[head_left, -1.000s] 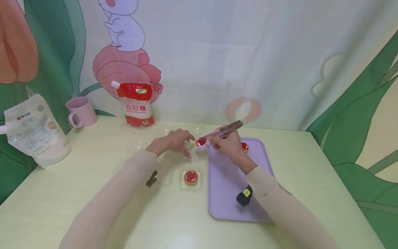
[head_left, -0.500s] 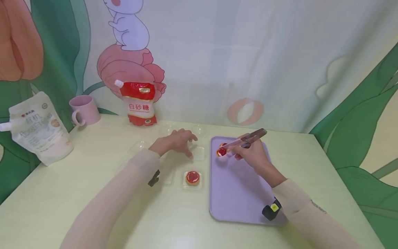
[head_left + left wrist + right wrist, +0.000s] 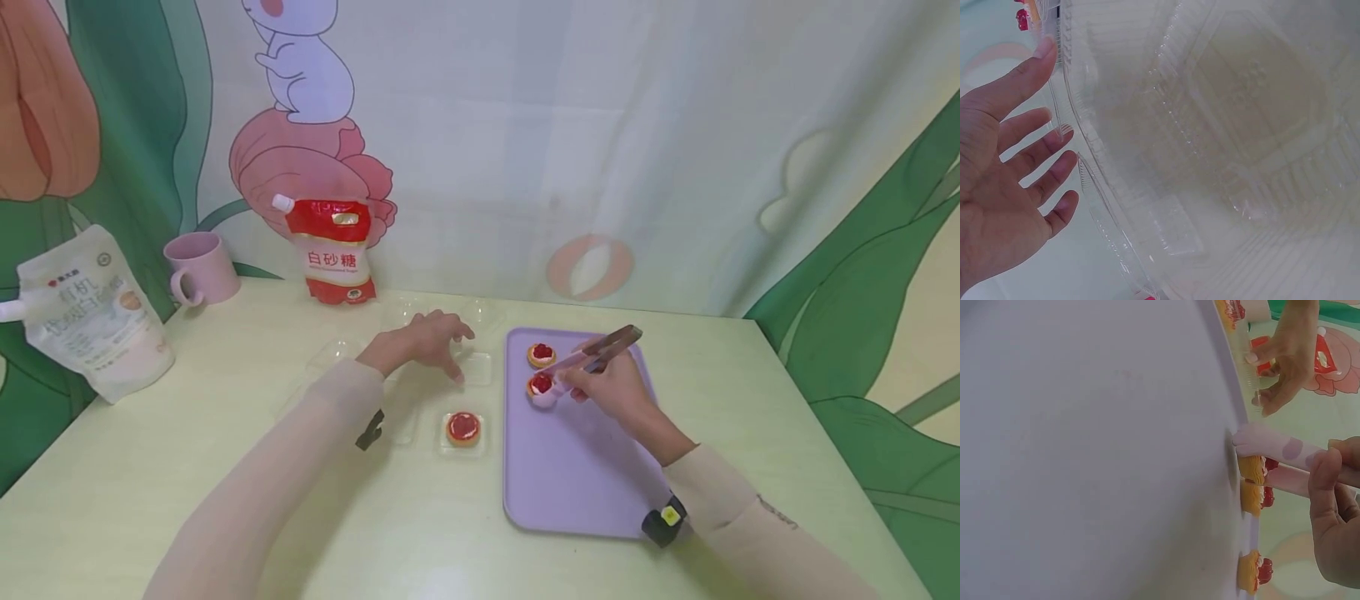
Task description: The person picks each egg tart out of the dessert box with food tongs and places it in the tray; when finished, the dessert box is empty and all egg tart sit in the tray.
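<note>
My right hand (image 3: 618, 387) holds tongs (image 3: 624, 340) with a metal handle and pink paw-shaped tips. The tips are around a small tart (image 3: 537, 384) with red topping, low over the purple tray (image 3: 570, 483). Just beyond it on the tray sits a second tart (image 3: 542, 356); the right wrist view shows a further tart (image 3: 1249, 572) along the row. My left hand (image 3: 427, 337) holds nothing, its fingers spread and loosely bent at the edge of a clear plastic container (image 3: 1254, 94). Another tart (image 3: 462, 427) sits in a clear compartment left of the tray.
Several clear plastic compartments (image 3: 476, 368) lie partly hidden beneath the left arm. At the back left stand a red and white sugar pouch (image 3: 337, 254), a pink mug (image 3: 204, 268) and a white spouted pouch (image 3: 93, 312). A printed curtain (image 3: 480, 167) hangs behind the table.
My right hand has carried the tart in the tongs rightward from the clear container to the tray, then slightly nearer to me. The left hand has stayed by the container.
</note>
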Motion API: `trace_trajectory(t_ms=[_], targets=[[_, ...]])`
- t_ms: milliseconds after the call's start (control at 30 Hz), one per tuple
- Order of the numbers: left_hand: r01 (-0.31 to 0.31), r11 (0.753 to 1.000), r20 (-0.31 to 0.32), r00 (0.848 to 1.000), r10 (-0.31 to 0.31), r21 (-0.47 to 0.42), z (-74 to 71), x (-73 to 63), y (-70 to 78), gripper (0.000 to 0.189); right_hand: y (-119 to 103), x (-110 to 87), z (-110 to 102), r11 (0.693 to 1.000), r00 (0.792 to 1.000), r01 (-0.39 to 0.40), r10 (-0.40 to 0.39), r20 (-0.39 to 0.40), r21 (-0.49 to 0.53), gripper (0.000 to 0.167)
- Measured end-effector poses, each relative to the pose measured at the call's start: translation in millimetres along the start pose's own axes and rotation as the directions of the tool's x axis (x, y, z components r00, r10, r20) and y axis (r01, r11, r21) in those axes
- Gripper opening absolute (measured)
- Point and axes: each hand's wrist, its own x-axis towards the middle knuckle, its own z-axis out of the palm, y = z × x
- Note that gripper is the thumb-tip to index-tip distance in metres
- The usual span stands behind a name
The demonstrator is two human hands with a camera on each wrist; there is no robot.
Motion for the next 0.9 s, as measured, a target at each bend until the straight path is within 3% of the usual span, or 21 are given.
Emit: trace_trajectory(t_ms=[500,900], targets=[[0.005,1.0,-0.007,1.0,-0.005,0.025,-0.4,-2.0,1.9,0.073,1.9,-2.5,3.8,0.999,1.0,-0.01,0.009,-0.018,-0.043,0.029],[0.016,1.0,0.003,1.0,-0.016,0.013,-0.5,-1.4,1.5,0.072,-6.0,-3.2,-5.0,0.997,0.997,0.066,-0.067,-0.029,-0.04,0.03]])
